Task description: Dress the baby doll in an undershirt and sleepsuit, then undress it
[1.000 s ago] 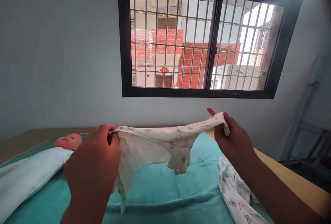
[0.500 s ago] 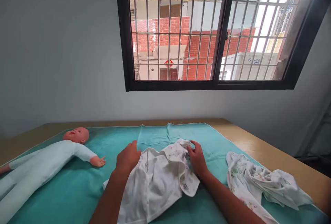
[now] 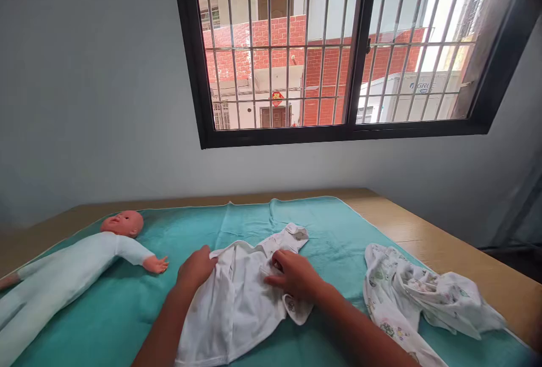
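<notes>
A small white baby shirt (image 3: 231,305) with a faint print on its inner side lies spread on the teal cloth in front of me. At its left shoulder, my left hand (image 3: 197,270) is closed on the fabric's edge. My right hand (image 3: 296,278) reaches over the shirt's right half, fingers curled and thumb bent toward them, closed on the front fabric; the fingertips are partly hidden. Beyond that hand, a sleeve (image 3: 296,234) stretches toward the back right. A printed corner flap (image 3: 298,309) sticks out below the right wrist.
To the left, a baby doll (image 3: 84,260) in a white suit lies on its back. On the right is a crumpled printed baby garment (image 3: 423,293). The teal cloth (image 3: 339,243) covers much of the wooden table (image 3: 398,223), which meets a wall below a barred window.
My right hand has left the sleeve end and moved left and down onto the shirt's front. The left hand has shifted slightly left and down, and its fingers have closed on the edge.
</notes>
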A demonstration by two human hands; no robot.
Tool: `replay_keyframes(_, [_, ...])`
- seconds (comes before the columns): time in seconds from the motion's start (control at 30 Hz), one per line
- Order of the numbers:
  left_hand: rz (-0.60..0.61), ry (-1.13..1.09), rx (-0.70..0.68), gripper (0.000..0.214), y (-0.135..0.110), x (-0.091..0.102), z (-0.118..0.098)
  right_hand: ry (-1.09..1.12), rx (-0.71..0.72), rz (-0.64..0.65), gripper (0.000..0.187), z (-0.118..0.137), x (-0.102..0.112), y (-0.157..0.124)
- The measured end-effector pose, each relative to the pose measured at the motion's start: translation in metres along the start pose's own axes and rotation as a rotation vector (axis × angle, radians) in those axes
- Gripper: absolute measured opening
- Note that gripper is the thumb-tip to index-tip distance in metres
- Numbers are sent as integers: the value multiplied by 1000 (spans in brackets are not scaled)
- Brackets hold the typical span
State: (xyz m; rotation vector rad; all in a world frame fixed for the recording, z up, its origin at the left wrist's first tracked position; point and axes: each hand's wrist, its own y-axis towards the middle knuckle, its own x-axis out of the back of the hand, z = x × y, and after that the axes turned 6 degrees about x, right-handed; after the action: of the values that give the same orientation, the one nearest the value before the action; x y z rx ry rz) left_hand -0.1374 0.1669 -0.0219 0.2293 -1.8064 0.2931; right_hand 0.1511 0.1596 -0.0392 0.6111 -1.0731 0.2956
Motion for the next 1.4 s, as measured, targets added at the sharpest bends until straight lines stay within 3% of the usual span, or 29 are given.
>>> replay_keyframes(0.07, [-105, -46, 65, 23, -2, 7, -4, -39, -16, 59, 30, 1, -2, -1])
replay_keyframes(0.13, [-226, -83, 123, 27, -5, 16, -8, -45, -47, 33, 15, -2, -7, -1])
replay_keyframes(0.23, [-396, -100, 167, 31, -10, 24, -11, 108, -88, -132, 17, -11, -18, 2])
replay_keyframes(0.37, [-514, -97, 114, 25, -13, 22, -13, 612, -244, -429, 27, -27, -27, 9])
replay_keyframes(0.43, [-481, -117, 99, 24, -12, 20, -14, 793, -301, -471, 31, -35, -28, 11])
replay_keyframes(0.53, [-312, -188, 124, 25, -8, 17, -15, 831, -292, -444, 30, -47, -27, 12])
replay_keyframes(0.67, [-150, -211, 130, 24, 3, 6, -7, 573, -255, -564, 28, -70, -23, 16])
replay_keyframes(0.77, [-108, -323, 64, 27, 11, -10, 5, 314, -364, -611, 34, -92, -20, 25])
replay_keyframes(0.87, [-122, -450, 13, 28, 16, -21, 15, 135, -488, -545, 39, -107, -19, 37])
replay_keyframes(0.97, [-150, -528, -6, 33, 15, -23, 22, 110, -530, -490, 17, -115, -20, 47])
replay_keyframes(1.03, [-160, -680, 9, 35, 15, -23, 25, 231, -517, -572, 8, -121, -18, 50])
replay_keyframes(1.17, [-136, -1071, 86, 31, 15, -23, 26, 367, -597, -809, 23, -148, -6, 49])
replay_keyframes(1.3, [-3, -1373, 25, 40, 15, -25, 23, 392, -694, -968, 22, -177, 7, 45])
replay_keyframes(1.4, [-25, -1375, 44, 38, 18, -27, 24, 377, -685, -1040, 25, -177, 9, 44])
